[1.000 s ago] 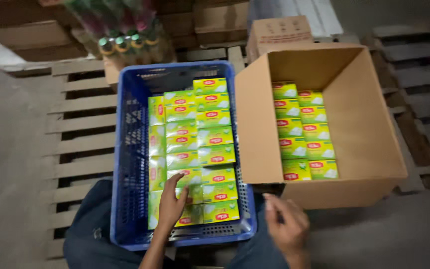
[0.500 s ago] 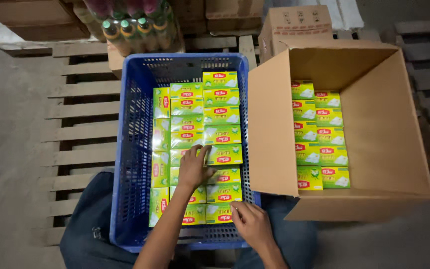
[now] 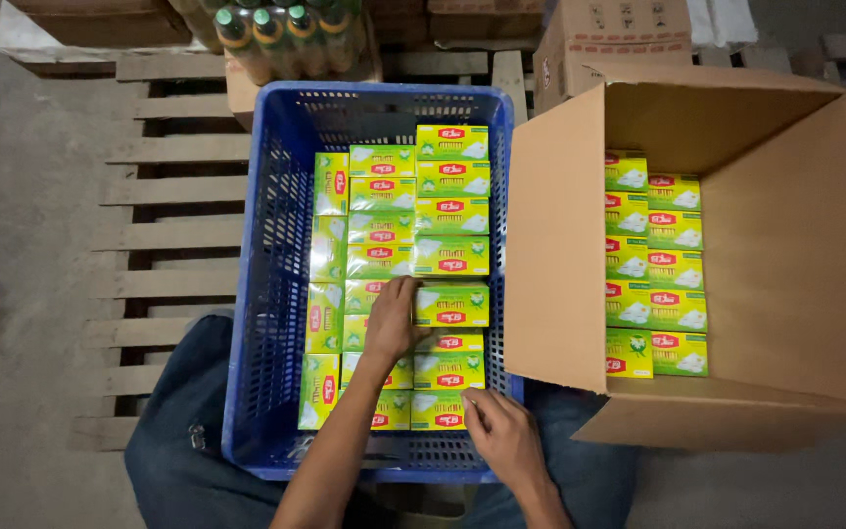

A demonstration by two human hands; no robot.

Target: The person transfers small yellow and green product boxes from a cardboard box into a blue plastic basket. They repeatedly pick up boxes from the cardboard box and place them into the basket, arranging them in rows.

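Observation:
A blue plastic crate (image 3: 264,294) in front of me holds several yellow-green small boxes (image 3: 450,201) packed in rows. My left hand (image 3: 392,318) lies flat on the boxes in the middle of the crate, fingers reaching toward one green box (image 3: 454,304). My right hand (image 3: 499,433) rests at the crate's near right corner, fingertips touching the nearest box (image 3: 441,409). Neither hand lifts a box.
An open cardboard carton (image 3: 785,264) stands to the right of the crate with more yellow-green boxes (image 3: 658,260) stacked inside along its left wall. Wooden pallets (image 3: 164,235) lie underneath. Green-capped bottles (image 3: 276,34) and brown cartons (image 3: 619,29) stand behind.
My left hand slid forward from the crate's near end to its middle. My right hand came in from outside the crate to its near right corner.

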